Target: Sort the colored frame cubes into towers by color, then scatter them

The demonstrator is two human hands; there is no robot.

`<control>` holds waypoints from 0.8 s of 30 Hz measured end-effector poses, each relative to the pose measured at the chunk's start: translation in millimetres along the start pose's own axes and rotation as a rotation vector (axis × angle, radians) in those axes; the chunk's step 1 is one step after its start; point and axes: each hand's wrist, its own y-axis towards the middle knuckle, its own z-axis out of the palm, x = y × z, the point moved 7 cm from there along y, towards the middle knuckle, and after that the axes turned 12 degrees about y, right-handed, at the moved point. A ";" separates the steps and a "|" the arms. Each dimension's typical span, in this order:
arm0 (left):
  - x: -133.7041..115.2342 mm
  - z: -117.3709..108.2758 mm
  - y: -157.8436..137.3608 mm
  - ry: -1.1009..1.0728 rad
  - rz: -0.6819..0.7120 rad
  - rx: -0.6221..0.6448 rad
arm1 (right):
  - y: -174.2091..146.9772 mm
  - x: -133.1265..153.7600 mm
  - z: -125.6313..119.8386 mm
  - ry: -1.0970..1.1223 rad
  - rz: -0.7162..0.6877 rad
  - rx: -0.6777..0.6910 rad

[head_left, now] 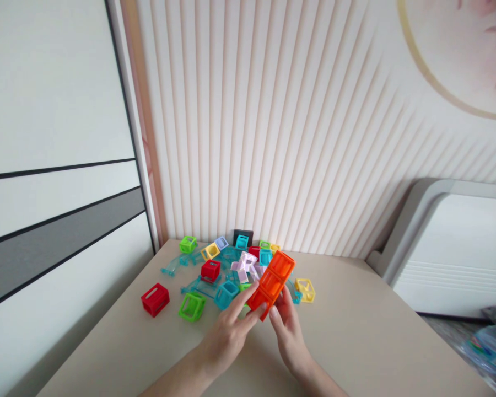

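Observation:
Both hands hold up an orange row of three joined toy blocks (271, 283), tilted with its top toward the right. My left hand (231, 332) pinches the lower left end between thumb and fingers. On the lower right side, my right hand (288, 330) has its fingers around the edge. Behind the row lies a pale lilac piece (245, 267), partly hidden. Close to my left hand on the table are a teal block (226, 295) and a green block (192, 306). A yellow block (305, 290) lies to the right of my right hand.
Farther left on the table (347, 331) is a red block (155, 300). Translucent blue curved pieces (174, 265) and several coloured blocks spread toward the ribbed wall (248, 121). A small black object (250, 237) leans there. A white cabinet (58, 110) borders the left side.

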 end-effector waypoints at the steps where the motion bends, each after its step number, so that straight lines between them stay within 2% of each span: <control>1: -2.9 -0.5 0.6 0.008 0.023 0.013 | 0.6 0.6 -1.4 -0.004 -0.006 -0.022; 6: -14.8 -8.1 5.8 0.014 0.104 0.094 | 2.2 -1.0 -5.0 -0.003 0.005 -0.070; 11: -16.8 -18.1 9.1 0.031 0.082 0.036 | 2.2 5.7 -0.7 -0.014 -0.009 -0.080; 15: -24.0 -22.7 9.0 0.029 0.145 0.012 | 15.6 27.6 -18.8 -0.043 -0.122 -0.225; 19: -35.0 -24.4 9.4 0.000 0.234 0.058 | 56.3 55.7 -73.5 -0.193 -0.244 -0.356; 21: -39.7 -24.5 9.6 -0.007 0.265 0.069 | 79.5 67.4 -118.0 -0.428 -0.245 -0.460; 24: -45.1 -22.7 8.0 -0.028 0.319 0.057 | 104.7 74.9 -194.5 -0.567 -0.175 -0.580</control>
